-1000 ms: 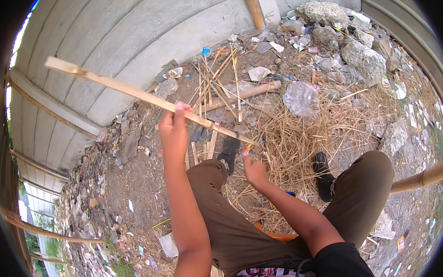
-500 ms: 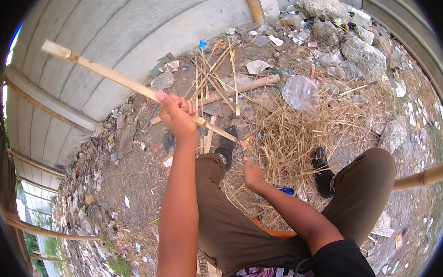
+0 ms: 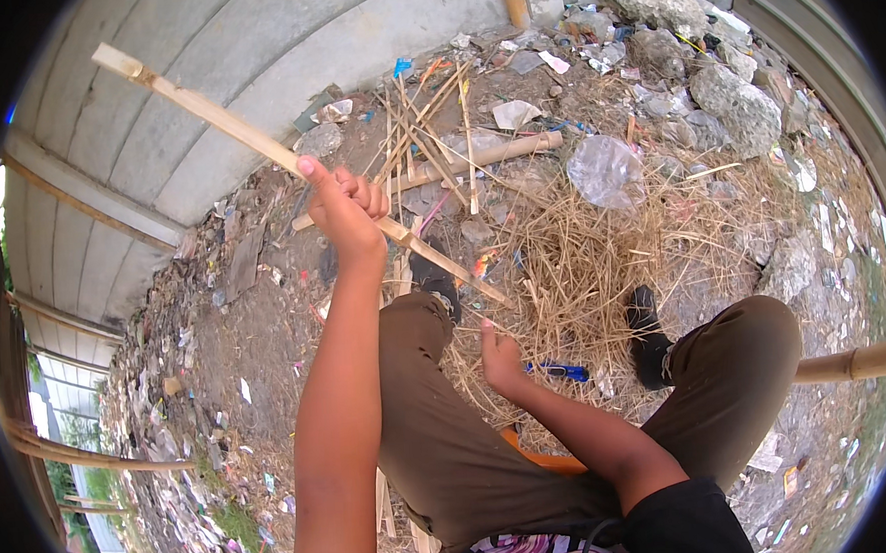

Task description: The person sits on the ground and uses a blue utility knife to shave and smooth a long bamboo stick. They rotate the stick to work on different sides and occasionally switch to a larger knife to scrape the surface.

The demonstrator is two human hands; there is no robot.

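Observation:
My left hand (image 3: 345, 214) is closed around a long split bamboo strip (image 3: 219, 118), which slants from the upper left down toward my right hand. A darker node shows on the strip below my fist, and its lower end lies over the straw-like shavings. My right hand (image 3: 503, 361) is closed just below that lower end, apart from it. It grips a thin knife, whose blade hardly shows now against the shavings. On the ground beside my right wrist lies a blue tool (image 3: 566, 371) that looks like a box cutter.
Bamboo shavings (image 3: 602, 258) are heaped between my shoes. Ahead lie crossed thin bamboo strips (image 3: 426, 137) and a thick bamboo pole (image 3: 497, 157). A clear plastic piece (image 3: 606, 172), rocks (image 3: 735, 111) and litter lie toward the grey wall (image 3: 370, 30).
My right hand has moved slightly down, away from the strip, and the blade has left its lower end. The left hand with the strip has shifted slightly. More of the blue tool shows.

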